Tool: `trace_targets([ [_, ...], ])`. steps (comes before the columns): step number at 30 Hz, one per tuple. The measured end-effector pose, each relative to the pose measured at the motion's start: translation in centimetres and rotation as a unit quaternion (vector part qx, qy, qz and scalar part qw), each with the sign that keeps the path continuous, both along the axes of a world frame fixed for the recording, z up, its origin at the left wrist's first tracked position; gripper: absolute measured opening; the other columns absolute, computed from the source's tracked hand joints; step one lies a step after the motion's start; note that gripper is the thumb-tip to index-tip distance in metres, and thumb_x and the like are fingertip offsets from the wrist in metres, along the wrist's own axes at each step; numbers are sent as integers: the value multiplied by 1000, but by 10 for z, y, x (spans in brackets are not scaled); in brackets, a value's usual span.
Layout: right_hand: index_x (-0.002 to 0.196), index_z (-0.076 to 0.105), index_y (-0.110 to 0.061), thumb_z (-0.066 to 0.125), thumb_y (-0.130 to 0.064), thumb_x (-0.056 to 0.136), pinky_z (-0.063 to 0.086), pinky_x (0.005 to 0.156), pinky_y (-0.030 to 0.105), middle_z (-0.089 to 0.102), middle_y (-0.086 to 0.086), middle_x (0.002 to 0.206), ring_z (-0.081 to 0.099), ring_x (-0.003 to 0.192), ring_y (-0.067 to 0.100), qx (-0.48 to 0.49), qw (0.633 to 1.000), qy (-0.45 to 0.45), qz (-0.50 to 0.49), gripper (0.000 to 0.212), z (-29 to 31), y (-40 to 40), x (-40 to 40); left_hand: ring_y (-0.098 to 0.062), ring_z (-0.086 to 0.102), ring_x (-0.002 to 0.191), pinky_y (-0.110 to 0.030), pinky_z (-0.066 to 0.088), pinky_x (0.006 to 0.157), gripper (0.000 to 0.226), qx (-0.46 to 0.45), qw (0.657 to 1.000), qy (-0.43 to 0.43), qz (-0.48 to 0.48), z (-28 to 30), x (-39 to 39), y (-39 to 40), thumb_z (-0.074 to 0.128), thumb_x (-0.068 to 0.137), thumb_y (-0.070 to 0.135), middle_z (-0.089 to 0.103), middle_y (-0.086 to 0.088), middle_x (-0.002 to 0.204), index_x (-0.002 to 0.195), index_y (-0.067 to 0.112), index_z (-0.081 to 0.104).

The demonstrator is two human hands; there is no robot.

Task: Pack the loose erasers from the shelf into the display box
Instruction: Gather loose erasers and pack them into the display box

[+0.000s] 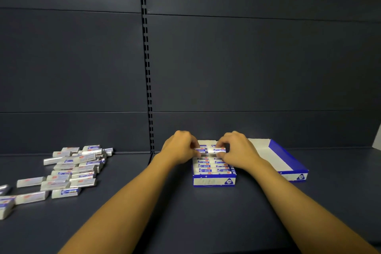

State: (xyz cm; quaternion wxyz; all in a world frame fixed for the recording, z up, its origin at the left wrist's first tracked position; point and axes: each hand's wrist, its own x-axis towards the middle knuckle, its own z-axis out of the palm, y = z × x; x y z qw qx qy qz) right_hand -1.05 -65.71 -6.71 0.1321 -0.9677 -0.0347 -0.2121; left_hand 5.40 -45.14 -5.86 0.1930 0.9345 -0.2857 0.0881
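Over the display box (pixel 214 181), already several rows full, both the left hand (pixel 179 146) and right hand (pixel 237 148) pinch erasers (pixel 214 150) into its far end, while a loose pile (pixel 70 169) well left of it waits.

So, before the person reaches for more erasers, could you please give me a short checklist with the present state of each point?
1. Both hands at the blue and white cardboard display box: ok. The left hand and right hand each pinch a wrapped blue and white eraser over its far end.
2. Held erasers seated flat in the box: cannot tell, fingers hide them.
3. Near rows lying neat: ok.
4. Free room left in the box: cannot tell.
5. Loose silver-wrapped erasers left on the dark shelf: ok, many lie to the left.
6. Open blue and white lid out of the way: ok, to the right of the box.
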Motion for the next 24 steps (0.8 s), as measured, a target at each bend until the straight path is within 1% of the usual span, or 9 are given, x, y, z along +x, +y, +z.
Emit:
trace_targets([
  [3, 105, 73, -30, 81, -35, 79, 41, 69, 16, 66, -15, 106, 53, 93, 4, 25, 1000, -4, 12, 27, -6, -6, 6, -15, 62, 98, -39, 58, 86, 30, -19, 1000, 2, 8, -4, -2, -4, 82, 83, 35, 63, 6, 114, 110, 24, 76],
  [6, 106, 72, -30, 82, -34, 79, 41, 69, 15, 65, -15, 108, 53, 93, 4, 41, 999, -3, 23, 28, -11, -8, 11, -13, 60, 97, -38, 58, 85, 29, -33, 999, -3, 13, -8, -4, -8, 82, 82, 35, 61, 7, 113, 109, 26, 77],
  [9, 106, 71, -30, 82, -32, 79, 44, 71, 16, 65, -14, 111, 54, 96, 5, 52, 998, -1, 26, 29, -17, -9, 13, -12, 60, 98, -34, 57, 82, 30, -34, 999, -11, 16, -12, -7, -11, 82, 83, 33, 61, 7, 115, 112, 25, 77],
  [11, 104, 71, -29, 82, -32, 78, 40, 67, 13, 65, -14, 109, 55, 94, 5, 60, 998, -2, 30, 29, -20, -12, 13, -13, 60, 100, -33, 56, 81, 31, -34, 999, -11, 16, -14, -8, -13, 82, 83, 34, 61, 7, 115, 113, 25, 76],
  [13, 102, 71, -29, 83, -32, 77, 36, 64, 10, 64, -15, 105, 56, 92, 5, 57, 998, -4, 32, 27, -21, -16, 13, -12, 60, 99, -30, 53, 76, 32, -31, 999, -11, 17, -16, -8, -14, 81, 83, 36, 62, 7, 114, 113, 26, 76],
  [15, 101, 71, -29, 83, -33, 77, 35, 64, 10, 64, -16, 104, 55, 92, 5, 52, 998, -9, 33, 27, -21, -19, 13, -12, 60, 97, -25, 49, 72, 32, -21, 1000, -12, 16, -19, -9, -16, 80, 85, 37, 64, 7, 114, 114, 26, 76],
  [17, 101, 71, -29, 83, -34, 77, 36, 65, 11, 65, -15, 106, 54, 91, 4, 53, 998, -12, 34, 27, -21, -20, 14, -12, 61, 97, -24, 47, 71, 31, -12, 1000, -20, 18, -21, -10, -18, 79, 86, 36, 65, 6, 115, 115, 25, 75],
  [21, 101, 70, -30, 83, -35, 77, 34, 67, 9, 66, -16, 109, 53, 94, 2, 52, 998, -10, 37, 28, -22, -20, 16, -14, 62, 100, -30, 55, 77, 31, -19, 999, -25, 31, -25, -9, -17, 80, 86, 35, 65, 4, 116, 114, 24, 75],
  [24, 102, 70, -30, 82, -37, 78, 36, 68, 10, 66, -15, 109, 54, 95, 3, 62, 998, -15, 30, 28, -21, -20, 18, -15, 63, 100, -32, 57, 81, 31, -21, 999, -25, 32, -26, -8, -19, 81, 85, 31, 66, 3, 115, 115, 23, 75],
])
